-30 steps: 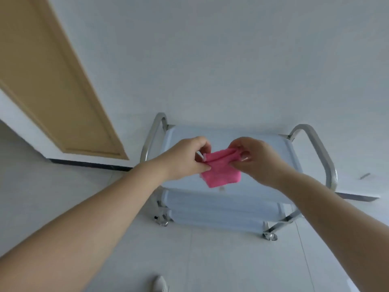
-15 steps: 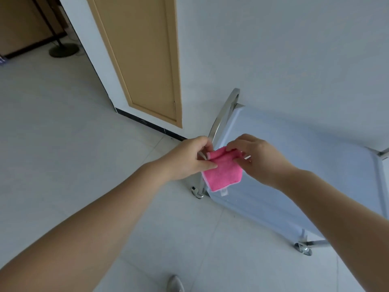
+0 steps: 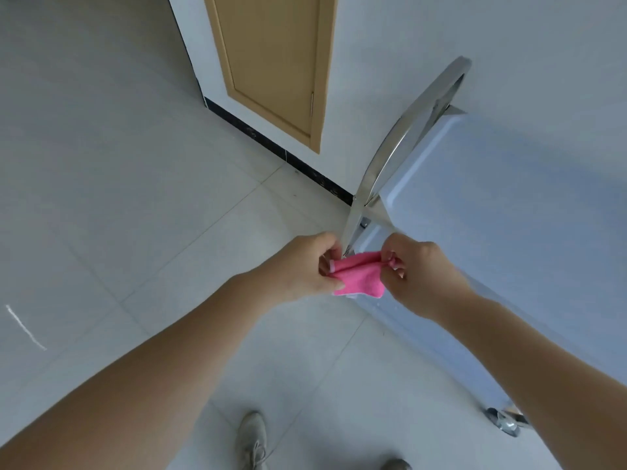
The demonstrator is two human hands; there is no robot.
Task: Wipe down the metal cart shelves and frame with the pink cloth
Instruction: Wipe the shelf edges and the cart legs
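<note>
A small folded pink cloth (image 3: 360, 277) hangs between my hands just in front of the cart's near left corner. My left hand (image 3: 305, 266) pinches its left edge and my right hand (image 3: 419, 276) pinches its right edge. The metal cart (image 3: 502, 212) stands to the right, its pale top shelf seen from above. Its curved steel handle (image 3: 403, 140) rises along the left end, and the handle's lower post comes down right behind the cloth. A caster wheel (image 3: 504, 420) shows at the lower right under my right forearm.
A tan wooden door (image 3: 271, 62) and a dark baseboard (image 3: 278, 147) run along the white wall behind the cart. Pale floor tiles spread to the left. My shoes (image 3: 252, 442) show at the bottom of the view.
The view has swung left and down, so the cart now sits at the right. Both hands kept hold of the cloth and now hold it lower, by the cart's left handle post.
</note>
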